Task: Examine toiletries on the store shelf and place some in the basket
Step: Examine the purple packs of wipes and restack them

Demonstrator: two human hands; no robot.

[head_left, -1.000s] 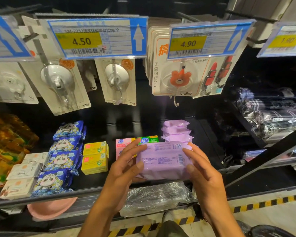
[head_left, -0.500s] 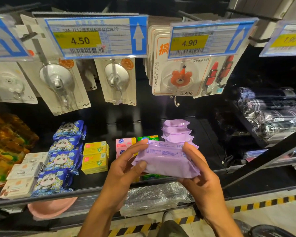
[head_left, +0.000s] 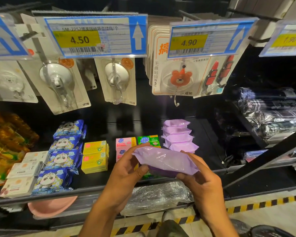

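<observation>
Both hands, left [head_left: 125, 170] and right [head_left: 197, 182], clamped on purple pack [head_left: 166, 161], now flipped label-away to plain side; inspection ongoing, basket drop pending.

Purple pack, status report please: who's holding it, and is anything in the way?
Left hand and right hand both gripping purple pack. Held in front of shelf, plain side up. Nothing blocking.

- Shelf [head_left: 96, 189]: panda packs [head_left: 61, 158] left, boxed soaps [head_left: 95, 156] centre, stacked packs [head_left: 178, 134] right.
- Held pack [head_left: 166, 161]: before the stacked packs, between left hand [head_left: 125, 175] and right hand [head_left: 200, 182].
- Hook cards [head_left: 116, 79]: hanging above the shelf.
</observation>
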